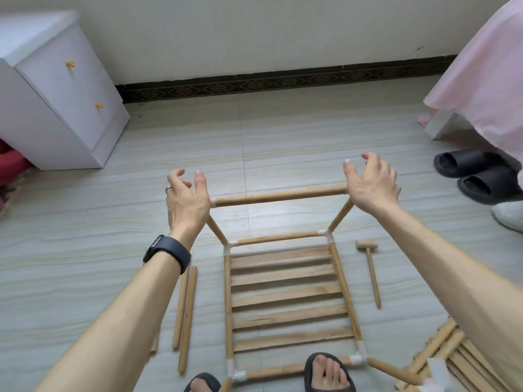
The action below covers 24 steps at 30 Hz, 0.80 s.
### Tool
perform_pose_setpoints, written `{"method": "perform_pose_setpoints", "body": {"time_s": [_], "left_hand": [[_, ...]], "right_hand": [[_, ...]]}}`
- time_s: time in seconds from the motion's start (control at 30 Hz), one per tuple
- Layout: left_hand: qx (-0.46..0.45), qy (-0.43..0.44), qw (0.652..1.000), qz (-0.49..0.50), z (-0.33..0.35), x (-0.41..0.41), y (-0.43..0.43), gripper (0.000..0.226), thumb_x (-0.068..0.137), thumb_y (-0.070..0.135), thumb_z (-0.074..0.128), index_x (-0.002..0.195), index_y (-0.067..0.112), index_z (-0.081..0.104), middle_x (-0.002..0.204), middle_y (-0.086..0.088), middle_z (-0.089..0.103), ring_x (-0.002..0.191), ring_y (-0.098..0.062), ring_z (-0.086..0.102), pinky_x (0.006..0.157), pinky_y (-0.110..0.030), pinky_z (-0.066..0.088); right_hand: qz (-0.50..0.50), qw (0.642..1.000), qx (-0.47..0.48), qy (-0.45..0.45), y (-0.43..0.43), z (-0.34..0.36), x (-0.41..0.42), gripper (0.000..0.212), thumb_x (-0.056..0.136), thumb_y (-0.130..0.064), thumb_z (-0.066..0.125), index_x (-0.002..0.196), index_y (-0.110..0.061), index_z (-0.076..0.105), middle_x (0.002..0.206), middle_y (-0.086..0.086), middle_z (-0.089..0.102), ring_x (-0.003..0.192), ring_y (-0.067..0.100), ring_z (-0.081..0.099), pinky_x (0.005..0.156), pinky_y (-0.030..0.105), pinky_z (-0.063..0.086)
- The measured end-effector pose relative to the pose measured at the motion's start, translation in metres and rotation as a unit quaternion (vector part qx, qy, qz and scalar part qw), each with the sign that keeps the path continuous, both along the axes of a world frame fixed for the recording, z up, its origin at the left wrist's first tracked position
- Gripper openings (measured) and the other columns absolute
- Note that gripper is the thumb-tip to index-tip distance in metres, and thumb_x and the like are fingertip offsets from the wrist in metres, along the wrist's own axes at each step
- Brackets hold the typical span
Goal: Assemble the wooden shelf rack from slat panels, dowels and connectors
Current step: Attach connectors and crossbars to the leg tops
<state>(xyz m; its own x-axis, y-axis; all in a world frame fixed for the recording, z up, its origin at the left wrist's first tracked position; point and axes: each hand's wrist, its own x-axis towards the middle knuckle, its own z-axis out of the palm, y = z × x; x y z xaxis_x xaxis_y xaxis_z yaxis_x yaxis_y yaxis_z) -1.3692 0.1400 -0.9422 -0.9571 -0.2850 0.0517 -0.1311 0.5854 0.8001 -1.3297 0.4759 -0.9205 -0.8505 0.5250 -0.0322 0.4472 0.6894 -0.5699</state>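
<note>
A half-built wooden rack stands on the tiled floor: a slat panel [287, 298] framed by dowels and white connectors [325, 233]. Two upright dowels rise to a top crossbar dowel [278, 196]. My left hand [186, 199] hovers over the crossbar's left end, fingers spread and loosely curled, holding nothing. Over the crossbar's right end hovers my right hand [370, 182], fingers spread the same way. Both palms cover the top corner joints, so I cannot tell whether they touch them.
Two loose dowels [185, 312] lie left of the rack, a small wooden mallet [369, 267] to its right. Another slat panel [450, 355] lies at the bottom right. A white cabinet [62, 94] stands far left, black slippers [475, 171] and pink bedding at right. My sandalled feet are below.
</note>
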Motion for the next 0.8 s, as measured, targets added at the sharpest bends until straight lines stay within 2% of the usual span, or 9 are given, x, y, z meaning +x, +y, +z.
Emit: {"method": "perform_pose_setpoints", "body": {"time_s": [0.07,0.13,0.2,0.3,0.4,0.5,0.6,0.7,0.8], "left_hand": [[0.032,-0.03,0.999,-0.02,0.001,0.034,-0.013,0.059,0.1,0.06,0.039,0.145,0.023,0.028,0.124,-0.007,0.051,0.115,-0.026,0.051,0.096,-0.044,0.043],[0.029,-0.075,0.994,-0.068,-0.002,0.076,-0.028,0.058,0.1,0.062,0.04,0.144,0.026,0.028,0.119,-0.002,0.051,0.114,-0.026,0.054,0.099,-0.049,0.046],[0.005,-0.129,0.982,-0.136,-0.005,0.118,-0.041,0.05,0.098,0.064,0.041,0.136,0.03,0.041,0.116,0.004,0.055,0.109,-0.021,0.059,0.096,-0.045,0.049],[-0.001,-0.205,0.951,-0.233,-0.008,0.177,-0.05,0.041,0.097,0.065,0.044,0.112,0.032,0.063,0.104,0.012,0.07,0.098,-0.007,0.066,0.089,-0.033,0.053],[0.015,-0.24,0.929,-0.281,-0.008,0.227,-0.047,0.036,0.097,0.061,0.048,0.105,0.033,0.069,0.094,0.016,0.074,0.086,0.0,0.069,0.077,-0.023,0.051],[0.099,-0.263,0.924,-0.257,-0.011,0.255,-0.038,0.039,0.101,0.051,0.05,0.097,0.021,0.074,0.073,0.007,0.071,0.068,-0.002,0.066,0.071,-0.025,0.05],[0.109,-0.255,0.946,-0.171,-0.016,0.266,-0.024,0.041,0.101,0.046,0.051,0.08,0.019,0.073,0.052,0.01,0.048,0.053,-0.007,0.05,0.062,-0.029,0.041],[0.115,-0.212,0.968,-0.066,-0.016,0.256,-0.011,0.04,0.099,0.041,0.051,0.069,0.021,0.067,0.052,0.007,0.04,0.056,-0.016,0.042,0.063,-0.032,0.037],[0.104,-0.204,0.972,-0.05,-0.012,0.232,-0.006,0.038,0.1,0.043,0.047,0.075,0.022,0.067,0.062,0.004,0.047,0.063,-0.017,0.048,0.064,-0.034,0.041]], "right_hand": [[0.014,0.997,-0.016,0.072,-0.004,0.009,0.047,0.062,0.099,-0.058,0.047,0.147,-0.019,0.038,0.15,0.01,0.043,0.138,0.033,0.035,0.11,0.051,0.03],[0.04,0.994,-0.033,0.093,-0.007,0.012,0.102,0.06,0.097,-0.053,0.054,0.144,-0.018,0.042,0.145,0.007,0.048,0.135,0.029,0.039,0.11,0.048,0.034],[0.063,0.994,-0.048,0.069,-0.004,0.009,0.155,0.052,0.095,-0.049,0.059,0.137,-0.02,0.05,0.133,0.0,0.057,0.127,0.023,0.047,0.105,0.04,0.038],[0.097,0.993,-0.065,0.007,0.001,0.0,0.216,0.027,0.093,-0.049,0.061,0.115,-0.035,0.059,0.102,-0.02,0.064,0.105,0.013,0.061,0.089,0.032,0.043],[0.117,0.989,-0.057,-0.069,0.001,-0.015,0.251,0.021,0.092,-0.054,0.058,0.102,-0.036,0.063,0.085,-0.018,0.07,0.09,0.011,0.067,0.085,0.036,0.052],[0.105,0.989,-0.056,-0.087,-0.011,-0.033,0.265,0.02,0.095,-0.048,0.058,0.087,-0.031,0.066,0.068,-0.013,0.07,0.085,0.018,0.068,0.075,0.037,0.049],[0.038,0.998,-0.037,-0.043,-0.019,-0.042,0.261,0.027,0.096,-0.043,0.055,0.08,-0.024,0.068,0.067,-0.008,0.066,0.083,0.031,0.063,0.071,0.035,0.04],[0.004,0.998,-0.047,-0.033,-0.021,-0.04,0.244,0.026,0.095,-0.042,0.055,0.081,-0.024,0.068,0.074,-0.001,0.066,0.086,0.034,0.06,0.071,0.034,0.038],[-0.005,0.999,-0.044,-0.031,-0.021,-0.037,0.223,0.027,0.095,-0.04,0.054,0.083,-0.022,0.069,0.081,0.006,0.068,0.092,0.036,0.061,0.073,0.034,0.038]]}}
